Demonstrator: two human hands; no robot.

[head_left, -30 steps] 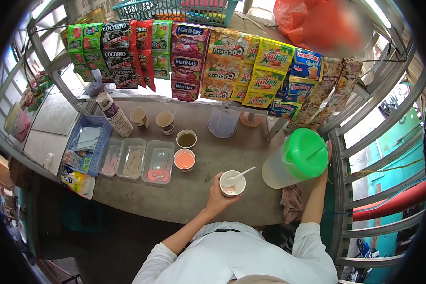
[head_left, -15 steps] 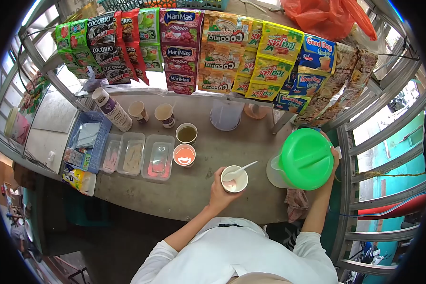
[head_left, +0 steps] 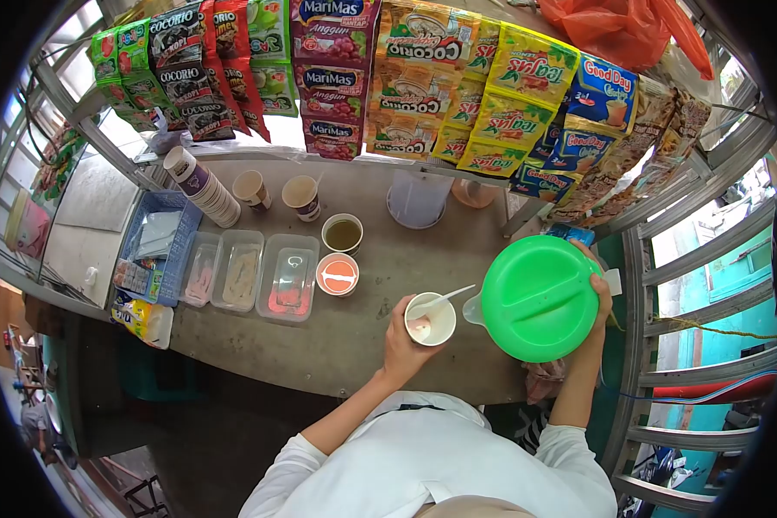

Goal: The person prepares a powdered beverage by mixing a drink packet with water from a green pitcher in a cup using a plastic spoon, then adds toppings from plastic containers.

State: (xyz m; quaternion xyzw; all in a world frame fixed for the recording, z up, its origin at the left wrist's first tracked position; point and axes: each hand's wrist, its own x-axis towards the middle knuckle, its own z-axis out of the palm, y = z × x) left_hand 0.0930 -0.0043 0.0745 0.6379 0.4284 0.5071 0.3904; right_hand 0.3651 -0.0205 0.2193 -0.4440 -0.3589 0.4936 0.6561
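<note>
My left hand (head_left: 400,347) is wrapped round a white paper cup (head_left: 440,331), which has a white spoon (head_left: 451,296) leaning in it and something pinkish at the bottom. At the right, my right hand (head_left: 603,302) holds a pitcher by its far side; its green lid (head_left: 540,298) faces up and its spout points toward the cup, a small gap apart. Further left stand a cup of orange-red contents (head_left: 337,274) and a cup of dark greenish liquid (head_left: 343,233).
Three clear plastic boxes (head_left: 287,278) and a blue basket (head_left: 166,207) stand at the left. Behind them are stacked paper cups (head_left: 203,187). Drink sachets (head_left: 423,78) hang above the counter. A clear container (head_left: 416,200) stands at the back; metal bars (head_left: 708,324) line the right side.
The pitcher has moved left in my right hand, its spout closer to the cup. My left hand still holds the cup. The head view has shifted slightly.
</note>
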